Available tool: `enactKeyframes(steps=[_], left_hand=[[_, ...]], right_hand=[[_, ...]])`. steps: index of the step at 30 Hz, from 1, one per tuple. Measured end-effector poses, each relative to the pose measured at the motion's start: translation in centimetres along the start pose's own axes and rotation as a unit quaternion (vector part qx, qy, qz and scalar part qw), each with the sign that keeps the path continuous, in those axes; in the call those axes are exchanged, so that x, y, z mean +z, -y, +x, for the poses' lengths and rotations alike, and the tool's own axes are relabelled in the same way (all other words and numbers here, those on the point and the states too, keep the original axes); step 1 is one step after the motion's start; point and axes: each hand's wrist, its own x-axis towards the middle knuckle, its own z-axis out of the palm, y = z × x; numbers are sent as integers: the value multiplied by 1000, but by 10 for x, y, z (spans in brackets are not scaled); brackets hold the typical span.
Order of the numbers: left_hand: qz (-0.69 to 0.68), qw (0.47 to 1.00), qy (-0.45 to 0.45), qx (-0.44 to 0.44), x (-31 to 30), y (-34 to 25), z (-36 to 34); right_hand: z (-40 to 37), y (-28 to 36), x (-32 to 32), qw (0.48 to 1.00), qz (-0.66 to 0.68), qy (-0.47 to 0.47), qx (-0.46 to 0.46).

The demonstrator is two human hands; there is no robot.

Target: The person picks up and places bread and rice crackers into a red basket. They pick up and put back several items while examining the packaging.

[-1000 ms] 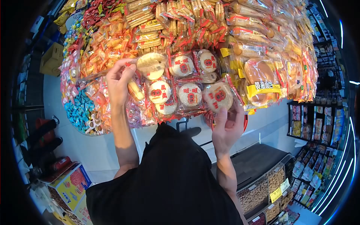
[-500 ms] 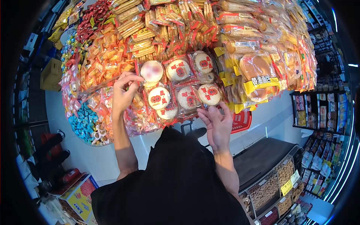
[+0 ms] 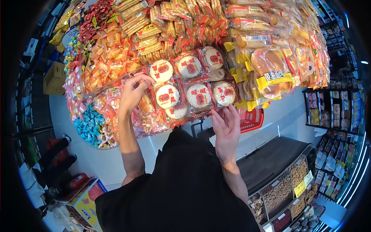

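Observation:
Rice crackers in clear wrappers with red print lie in two rows at the display's near edge. My left hand (image 3: 133, 94) is closed, thumb and forefinger pinching the left edge of the upper-left rice cracker packet (image 3: 161, 70). My right hand (image 3: 227, 133) is palm up with fingers loosely apart, its fingertips at the lower edge of the lower-right cracker packet (image 3: 224, 94). Between the hands lies the lower-middle cracker packet (image 3: 198, 95). Another cracker packet (image 3: 167, 96) sits below the pinched one and partly overlaps a cracker beneath it.
Wrapped stick snacks (image 3: 148, 38) are heaped behind the crackers. Bagged bread (image 3: 266, 65) lies at right, orange-wrapped sweets (image 3: 104, 58) and blue-wrapped sweets (image 3: 89, 123) at left. A red basket (image 3: 252, 120) is below the display's edge. Nut bins (image 3: 276, 193) stand at lower right.
The view has shifted slightly, so the display and hands appear farther right. The upper-left packet's print, blurred before, is now clear. My right hand's fingers have spread a little and sit lower.

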Motion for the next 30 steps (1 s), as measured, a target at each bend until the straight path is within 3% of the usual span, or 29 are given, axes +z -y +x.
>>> enactKeyframes(steps=[4,6,7,11,13,15,17,19,20,21,24,27,30], left_hand=[[-62,993,-1,-97,3,-10,-7],[-83,981,-136,-108,9,-29,-15],[-80,981,-136,-111,8,-32,-19],[-79,980,-159,-94,25,-57,-42],[-61,990,-117,-51,48,-82,-53],[-85,991,-82,-60,76,-98,-61],[-112,990,-46,-67,93,-106,-66],[-165,984,-21,-65,107,-113,-69],[-224,967,15,-118,106,-117,-71],[-228,967,21,-116,110,-124,-73],[-315,935,143,-74,127,-134,-77],[-248,945,189,-96,151,-141,-89],[-151,971,182,-37,182,-160,-105]], right_hand=[[-3,2,-6,999,-54,0,0],[-8,3,-5,998,-66,-14,-8],[-11,3,-5,998,-65,-13,-4],[-23,15,9,990,-70,114,33],[-25,15,15,978,-95,184,41],[-25,20,19,978,-91,182,48],[-26,23,12,960,-169,216,59],[-26,31,2,975,-124,172,70],[-26,35,-4,985,-76,134,78],[-26,38,-11,991,-27,97,85],[-25,41,-48,995,-47,80,47],[-27,51,-83,997,-56,57,-11],[-33,65,-127,998,-38,40,-8]])
